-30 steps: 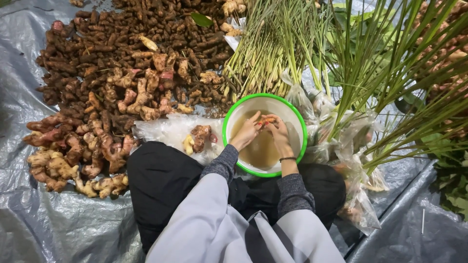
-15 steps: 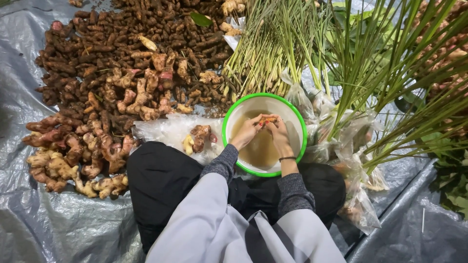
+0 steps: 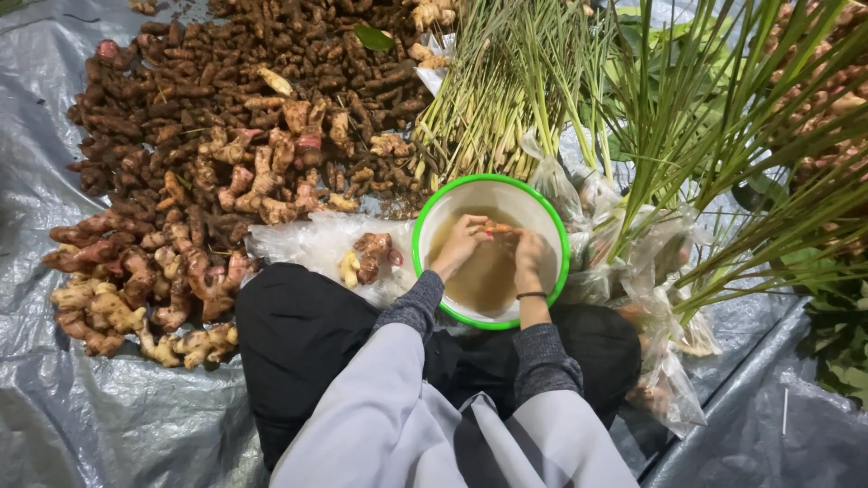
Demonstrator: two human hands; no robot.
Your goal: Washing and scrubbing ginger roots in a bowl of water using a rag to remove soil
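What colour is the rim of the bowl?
Bright green on the bowl, white inside; seen in the head view.

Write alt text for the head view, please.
Both hands, left and right, hold an orange root over murky water in a green-rimmed bowl. Root piles and green stalks lie on a grey tarp.

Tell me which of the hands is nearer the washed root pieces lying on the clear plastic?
Left. The left hand works inside the basin on the side next to those root pieces; the right hand is farther off.

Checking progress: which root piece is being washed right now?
The small orange root held by both hands over the green-rimmed basin; all others lie dry on the tarp.
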